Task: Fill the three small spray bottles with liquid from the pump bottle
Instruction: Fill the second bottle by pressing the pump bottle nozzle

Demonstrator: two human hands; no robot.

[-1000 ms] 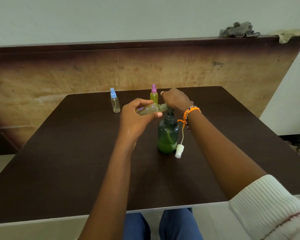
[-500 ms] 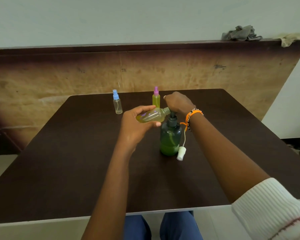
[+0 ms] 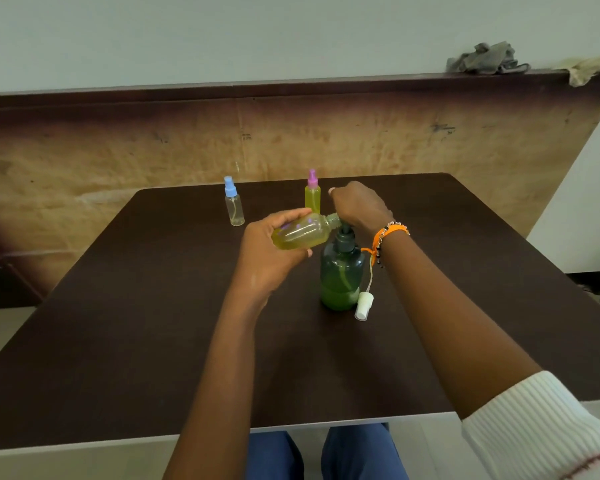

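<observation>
Uncapped spray bottle held at the pump bottle's spout.

The pump bottle [image 3: 342, 278] stands upright on the table [image 3: 118, 323]. The left hand [image 3: 274, 252] grips the uncapped spray bottle [image 3: 303, 232] tilted, its neck at the pump head. The right hand [image 3: 359, 206] is closed over the pump head. A white cap [image 3: 364, 305] lies just beside the pump bottle's base. The pink-capped bottle [image 3: 312, 195] and blue-capped bottle [image 3: 234, 206] stand beyond it.

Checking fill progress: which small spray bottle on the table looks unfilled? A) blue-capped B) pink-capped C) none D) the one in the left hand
A: the blue-capped spray bottle stands clear and looks empty, while the pink-capped spray bottle and the uncapped bottle in the left hand hold yellow-green liquid.
</observation>
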